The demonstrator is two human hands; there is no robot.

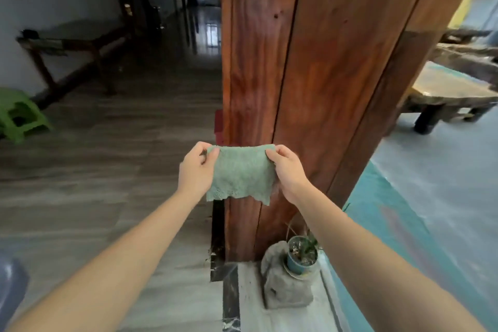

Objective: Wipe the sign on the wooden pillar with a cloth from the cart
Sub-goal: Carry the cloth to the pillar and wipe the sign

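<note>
Both hands hold a green cloth [241,172] stretched in front of the wooden pillar [310,75]: the left hand [196,170] pinches its upper corner at 9 o'clock, the right hand [287,170] pinches the corner at 3 o'clock. A red edge [218,122], perhaps the sign, shows at the cloth's 11 o'clock. A potted plant [301,253] sits at 5 o'clock.

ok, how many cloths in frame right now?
1. A green cloth, stretched by its top corners between the left hand and right hand, in front of the wooden pillar. The cart is out of view, so more may be unseen.
</note>
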